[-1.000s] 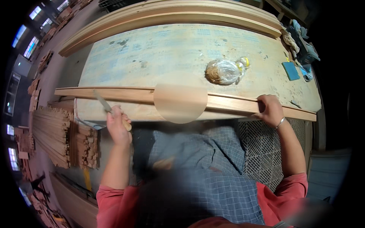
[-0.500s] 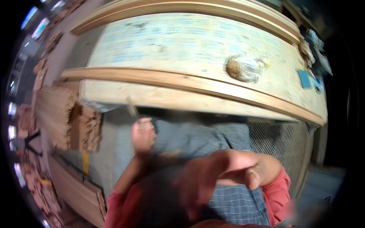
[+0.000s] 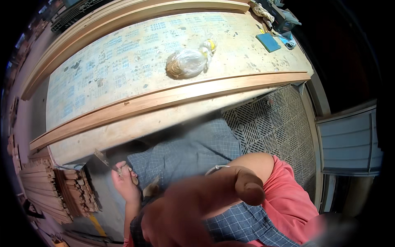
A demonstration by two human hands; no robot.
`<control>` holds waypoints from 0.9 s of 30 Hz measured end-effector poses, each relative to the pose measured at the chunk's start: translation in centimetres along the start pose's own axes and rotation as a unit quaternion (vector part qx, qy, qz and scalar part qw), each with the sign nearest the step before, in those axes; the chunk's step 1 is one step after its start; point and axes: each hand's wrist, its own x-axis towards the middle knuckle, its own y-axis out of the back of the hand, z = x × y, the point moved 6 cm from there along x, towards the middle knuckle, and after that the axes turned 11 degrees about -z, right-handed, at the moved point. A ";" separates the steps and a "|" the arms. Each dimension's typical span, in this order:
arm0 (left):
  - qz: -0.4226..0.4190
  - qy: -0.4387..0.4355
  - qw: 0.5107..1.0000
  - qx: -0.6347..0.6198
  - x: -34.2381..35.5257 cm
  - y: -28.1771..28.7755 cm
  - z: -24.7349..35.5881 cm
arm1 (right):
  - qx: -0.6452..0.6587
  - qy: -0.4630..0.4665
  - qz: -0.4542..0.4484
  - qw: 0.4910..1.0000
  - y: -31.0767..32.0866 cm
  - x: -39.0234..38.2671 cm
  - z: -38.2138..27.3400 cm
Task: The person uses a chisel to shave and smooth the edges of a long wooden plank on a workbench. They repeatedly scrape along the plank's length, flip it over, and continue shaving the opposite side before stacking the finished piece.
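Note:
At the near edge of the worktable, my left hand [image 3: 125,179] is closed around a thin flat tool [image 3: 102,158] that looks like a putty knife. Its flat end points up and left, toward the table edge. My right hand [image 3: 193,197] is raised very close to the camera, large and partly blurred. The thumb shows at its right side, but the other fingers are smeared, and I see nothing held in it. Beyond both hands, a long wooden strip [image 3: 173,101] lies along the table's front. A clear plastic bag [image 3: 187,62] with something brownish inside sits behind the strip.
More long wooden strips [image 3: 74,51] run along the far side of the stained worktable [image 3: 119,70]. A blue flat block [image 3: 268,42] lies at the right end. Stacked wood pieces [image 3: 45,191] stand at lower left. Patterned matting [image 3: 273,127] covers the floor on the right.
The view has swung right, so the table and bag appear further left. My right hand looms larger near the camera. My left hand still holds the flat tool.

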 end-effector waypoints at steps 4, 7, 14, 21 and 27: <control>-0.016 0.012 1.000 -0.019 0.2 -1.0 0.5 | -0.063 -0.071 0.046 0.994 0.9 -1.2 -0.2; 0.011 -0.014 1.000 0.007 0.4 -0.4 -1.2 | -0.532 -0.220 0.011 0.818 4.5 -2.4 -2.7; -0.015 0.022 0.999 -0.034 0.4 -1.4 0.9 | -0.912 -0.388 0.053 0.120 18.3 -7.1 -4.9; -0.007 0.095 0.995 0.005 -0.2 -1.2 2.2 | -0.937 -0.338 0.039 0.081 20.6 -6.9 -7.4; 0.036 0.045 0.997 0.044 -1.5 3.4 3.7 | -0.935 -0.352 0.012 0.049 15.4 -9.9 -17.3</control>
